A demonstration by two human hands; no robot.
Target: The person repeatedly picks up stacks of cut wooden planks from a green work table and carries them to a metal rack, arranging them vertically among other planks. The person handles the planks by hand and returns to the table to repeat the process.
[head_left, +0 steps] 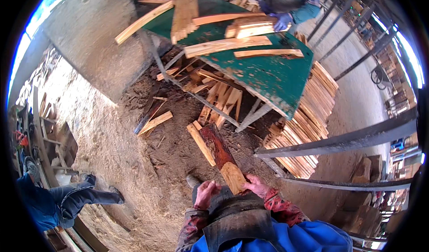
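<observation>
In front of my body, a wooden slab with dark reddish bark on its far part and pale bare wood at its near end (233, 177) slants away toward the table. My right hand (256, 186) grips the near end at its right corner. Just left of the slab, my left hand (207, 194) is curled closed, a small gap away from the wood, and nothing shows in its fingers. Beside the slab's left edge, a pale narrow board (200, 144) lies on the debris-covered ground.
A green-topped table (268, 80) with metal legs carries several boards. Cut boards (308, 113) are stacked along its right side. Offcuts (223, 102) lie beneath it. A co-worker's gloved hand (282, 22) touches boards at the far side. Metal rails (339, 140) stand right; another person's legs (85, 198) show left.
</observation>
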